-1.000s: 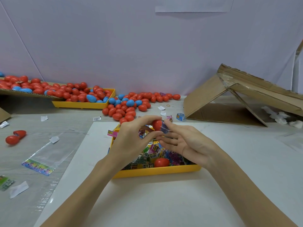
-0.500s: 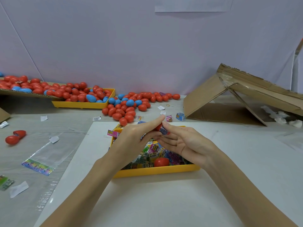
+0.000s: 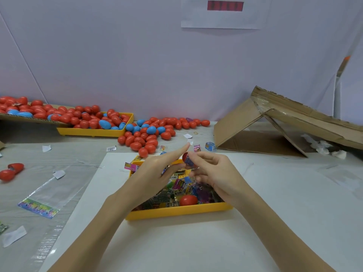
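Red halves at the near yellow tray (image 3: 176, 212) number two: one red egg half (image 3: 185, 157) pinched in the curled right hand (image 3: 216, 173) over its 12 o'clock rim; one loose red half (image 3: 188, 200) inside at 5 o'clock. Trays number two, the far yellow tray (image 3: 92, 132) at 10 o'clock; the left hand (image 3: 155, 173) is spread, fingers straight, just beside the pinch.

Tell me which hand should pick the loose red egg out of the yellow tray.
Left, probably: the left hand shows straight fingers gripping nothing, while the right hand pinches another red egg. The loose red egg lies in the yellow tray beneath both.
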Demonstrator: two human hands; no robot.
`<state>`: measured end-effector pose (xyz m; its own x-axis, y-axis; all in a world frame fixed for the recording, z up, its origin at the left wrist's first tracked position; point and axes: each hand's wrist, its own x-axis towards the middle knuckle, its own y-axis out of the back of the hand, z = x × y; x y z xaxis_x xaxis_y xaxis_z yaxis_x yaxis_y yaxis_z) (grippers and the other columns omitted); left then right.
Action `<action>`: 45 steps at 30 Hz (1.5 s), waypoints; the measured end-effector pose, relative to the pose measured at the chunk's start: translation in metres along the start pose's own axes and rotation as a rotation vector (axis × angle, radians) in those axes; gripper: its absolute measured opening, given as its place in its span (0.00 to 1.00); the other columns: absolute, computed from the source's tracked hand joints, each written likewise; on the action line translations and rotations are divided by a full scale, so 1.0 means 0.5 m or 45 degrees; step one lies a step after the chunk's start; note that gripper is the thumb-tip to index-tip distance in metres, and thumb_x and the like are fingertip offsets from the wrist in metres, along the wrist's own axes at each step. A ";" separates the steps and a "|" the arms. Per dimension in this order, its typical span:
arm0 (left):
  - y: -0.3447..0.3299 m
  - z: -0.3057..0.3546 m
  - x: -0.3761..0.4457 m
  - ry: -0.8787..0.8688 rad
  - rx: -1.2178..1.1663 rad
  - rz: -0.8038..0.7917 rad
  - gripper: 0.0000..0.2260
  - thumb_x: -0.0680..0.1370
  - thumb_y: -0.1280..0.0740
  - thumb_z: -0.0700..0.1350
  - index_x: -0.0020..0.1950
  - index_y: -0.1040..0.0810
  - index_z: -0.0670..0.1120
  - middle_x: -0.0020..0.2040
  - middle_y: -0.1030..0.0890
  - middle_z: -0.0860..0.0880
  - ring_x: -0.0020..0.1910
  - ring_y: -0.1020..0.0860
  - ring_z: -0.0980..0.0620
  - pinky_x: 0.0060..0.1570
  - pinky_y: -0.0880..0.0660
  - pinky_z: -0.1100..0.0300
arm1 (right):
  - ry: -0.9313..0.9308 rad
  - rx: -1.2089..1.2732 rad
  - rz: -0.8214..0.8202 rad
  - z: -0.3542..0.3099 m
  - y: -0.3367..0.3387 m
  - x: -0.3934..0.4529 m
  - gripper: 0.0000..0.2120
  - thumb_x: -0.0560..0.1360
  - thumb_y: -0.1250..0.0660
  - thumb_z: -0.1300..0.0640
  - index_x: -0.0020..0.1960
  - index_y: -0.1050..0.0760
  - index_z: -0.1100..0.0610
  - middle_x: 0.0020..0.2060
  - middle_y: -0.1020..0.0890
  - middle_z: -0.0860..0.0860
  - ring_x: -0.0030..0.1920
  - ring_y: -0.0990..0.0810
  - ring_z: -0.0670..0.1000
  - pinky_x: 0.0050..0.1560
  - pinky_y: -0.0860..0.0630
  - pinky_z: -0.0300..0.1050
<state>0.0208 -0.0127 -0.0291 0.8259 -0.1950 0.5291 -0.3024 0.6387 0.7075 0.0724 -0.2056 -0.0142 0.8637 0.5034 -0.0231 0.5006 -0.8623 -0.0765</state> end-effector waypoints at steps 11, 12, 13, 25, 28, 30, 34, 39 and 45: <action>0.004 -0.052 -0.011 0.122 0.273 -0.182 0.17 0.81 0.30 0.51 0.70 0.20 0.51 0.69 0.21 0.54 0.71 0.27 0.54 0.69 0.30 0.58 | 0.787 -1.540 1.131 -0.157 0.237 0.170 0.18 0.81 0.35 0.67 0.70 0.24 0.60 0.63 0.22 0.58 0.64 0.27 0.60 0.63 0.32 0.44; 0.005 -0.054 -0.011 0.108 0.289 -0.201 0.16 0.81 0.30 0.51 0.69 0.20 0.52 0.70 0.22 0.54 0.71 0.28 0.54 0.69 0.31 0.58 | 0.688 -1.623 1.137 -0.158 0.261 0.183 0.19 0.82 0.37 0.67 0.73 0.26 0.60 0.65 0.22 0.59 0.66 0.28 0.60 0.64 0.33 0.45; 0.005 -0.057 -0.010 0.095 0.301 -0.206 0.15 0.81 0.29 0.51 0.68 0.19 0.53 0.71 0.23 0.54 0.72 0.29 0.54 0.70 0.32 0.58 | 0.584 -1.692 1.136 -0.156 0.277 0.191 0.20 0.83 0.38 0.66 0.75 0.29 0.60 0.68 0.24 0.59 0.69 0.30 0.61 0.68 0.34 0.48; 0.006 -0.060 -0.008 0.034 0.413 -0.215 0.12 0.81 0.30 0.52 0.63 0.16 0.52 0.70 0.24 0.55 0.70 0.30 0.53 0.67 0.31 0.58 | 0.547 -1.758 0.343 -0.023 0.121 0.247 0.20 0.82 0.38 0.68 0.73 0.25 0.59 0.66 0.19 0.60 0.63 0.20 0.59 0.66 0.24 0.53; 0.003 -0.057 -0.007 0.040 0.432 -0.238 0.12 0.81 0.30 0.52 0.63 0.17 0.51 0.66 0.24 0.56 0.65 0.28 0.54 0.63 0.27 0.58 | 0.350 -1.721 0.109 0.000 0.096 0.291 0.24 0.84 0.39 0.65 0.79 0.33 0.53 0.76 0.29 0.59 0.73 0.29 0.60 0.70 0.28 0.57; 0.002 -0.056 -0.006 0.070 0.409 -0.259 0.10 0.81 0.30 0.51 0.61 0.18 0.51 0.60 0.22 0.56 0.60 0.26 0.55 0.57 0.26 0.59 | 0.260 -1.777 -0.001 0.012 0.086 0.322 0.29 0.85 0.40 0.66 0.82 0.40 0.49 0.82 0.41 0.57 0.81 0.41 0.60 0.76 0.36 0.58; -0.002 -0.058 -0.006 0.085 0.397 -0.232 0.07 0.81 0.30 0.49 0.59 0.21 0.51 0.57 0.22 0.56 0.56 0.27 0.54 0.51 0.29 0.62 | 0.246 -1.814 -0.190 0.026 0.052 0.374 0.36 0.83 0.40 0.68 0.84 0.47 0.43 0.84 0.50 0.52 0.83 0.48 0.56 0.80 0.41 0.57; -0.012 -0.064 -0.007 0.071 0.408 -0.226 0.11 0.83 0.32 0.49 0.64 0.18 0.50 0.59 0.23 0.54 0.59 0.29 0.54 0.54 0.27 0.58 | 0.459 -1.728 -0.103 0.049 -0.041 0.418 0.23 0.80 0.30 0.56 0.74 0.27 0.54 0.73 0.26 0.55 0.71 0.27 0.58 0.70 0.29 0.53; -0.011 -0.061 -0.009 0.038 0.422 -0.176 0.08 0.82 0.31 0.49 0.58 0.16 0.50 0.57 0.20 0.55 0.56 0.28 0.55 0.51 0.26 0.57 | 0.442 -1.830 0.017 0.048 -0.058 0.418 0.18 0.80 0.29 0.51 0.65 0.26 0.59 0.64 0.29 0.59 0.63 0.27 0.60 0.64 0.27 0.54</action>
<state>0.0335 0.0074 -0.0495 0.8818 -0.2375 0.4075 -0.3211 0.3307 0.8874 0.2370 -0.0743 -0.0406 0.7353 0.6361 0.2340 -0.0591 -0.2838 0.9571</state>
